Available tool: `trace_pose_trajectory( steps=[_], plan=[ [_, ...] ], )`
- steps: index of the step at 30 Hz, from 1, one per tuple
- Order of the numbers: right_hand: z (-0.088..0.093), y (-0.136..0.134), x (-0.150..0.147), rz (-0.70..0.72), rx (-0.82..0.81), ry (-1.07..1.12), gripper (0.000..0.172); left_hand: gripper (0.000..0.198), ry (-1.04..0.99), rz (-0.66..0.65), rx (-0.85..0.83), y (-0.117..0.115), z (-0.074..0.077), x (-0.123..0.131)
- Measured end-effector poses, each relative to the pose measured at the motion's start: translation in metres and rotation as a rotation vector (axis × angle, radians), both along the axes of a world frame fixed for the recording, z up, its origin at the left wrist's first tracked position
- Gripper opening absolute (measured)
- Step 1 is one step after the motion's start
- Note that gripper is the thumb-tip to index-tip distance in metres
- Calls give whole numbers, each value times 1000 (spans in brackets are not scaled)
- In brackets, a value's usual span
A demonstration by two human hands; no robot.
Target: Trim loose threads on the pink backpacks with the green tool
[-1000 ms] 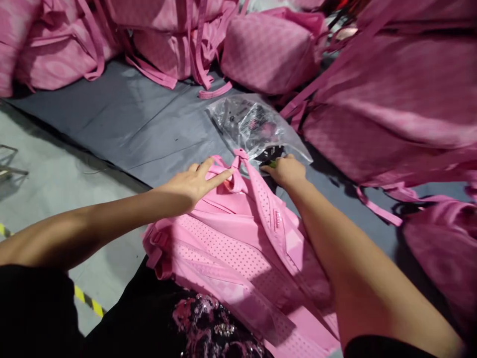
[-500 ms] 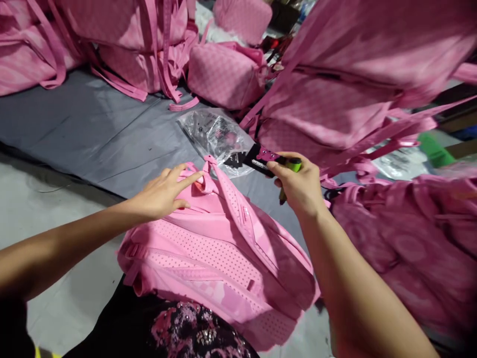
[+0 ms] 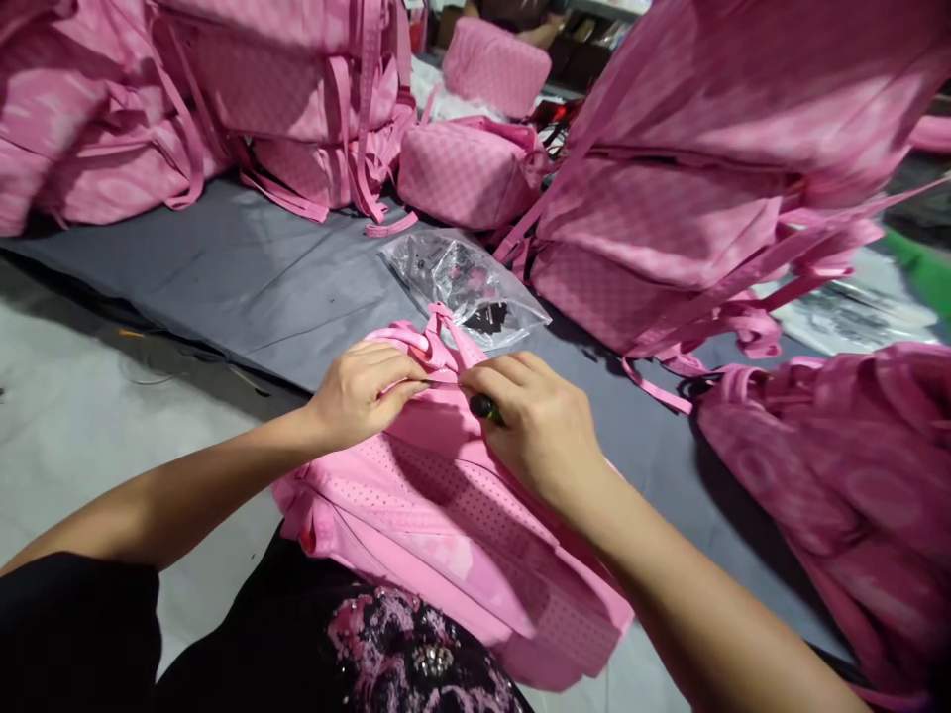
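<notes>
Best lane: left part of the grey table (image 3: 245,292), open from near edge back to the left bag stack (image 3: 286,84); loose straps (image 3: 390,226) poke in. Far side walled by that stack, small bag (image 3: 465,173), tall right stack (image 3: 661,213). Clear plastic bag (image 3: 475,277) blocks mid-table, just behind pink backpack (image 3: 438,480). Between left hand (image 3: 368,386) and right hand (image 3: 531,411): no-go, thin dark item (image 3: 440,383) spans it, black-and-green tool (image 3: 486,409) juts out. Right of right hand: strip, bounded by slumped bag (image 3: 832,475).
</notes>
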State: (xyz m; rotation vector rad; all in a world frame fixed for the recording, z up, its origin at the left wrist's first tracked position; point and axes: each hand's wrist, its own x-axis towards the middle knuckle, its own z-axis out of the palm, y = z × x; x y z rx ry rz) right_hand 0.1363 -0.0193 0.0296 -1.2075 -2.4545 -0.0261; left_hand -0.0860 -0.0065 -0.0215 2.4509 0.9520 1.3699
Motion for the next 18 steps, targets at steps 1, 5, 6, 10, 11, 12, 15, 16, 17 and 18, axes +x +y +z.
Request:
trace_pose_trajectory(
  steps=[1, 5, 6, 10, 11, 12, 15, 16, 17, 18],
  plan=[
    [-2, 1, -2, -38, 5, -26, 22, 10, 25, 21, -16, -4, -5, -7],
    [-12, 14, -11, -142, -190, 35, 25, 70, 135, 369, -363, -24, -33, -37],
    [-15, 19, -15, -145, -266, 20, 26, 84, 169, 426, -507, -28, -41, -43],
    [-27, 33, -36, -82, -442, -242, 28, 91, 200, 452, -855, -41, -69, -53],
    [-30, 36, -41, -45, -471, -307, 27, 85, 175, 456, -838, -42, -74, -53],
    [-33, 37, -45, -7, -504, -361, 26, 81, 149, 462, -801, -44, -79, -51],
    [-39, 39, -55, 74, -562, -476, 24, 78, 115, 462, -720, -45, -90, -49],
    [-39, 39, -56, 97, -559, -509, 24, 79, 116, 466, -716, -45, -93, -49],
    [-38, 38, -57, 125, -553, -538, 24, 79, 118, 471, -719, -45, -95, -49],
    [-37, 38, -58, 155, -546, -559, 23, 80, 121, 472, -724, -44, -98, -49]
  ],
)
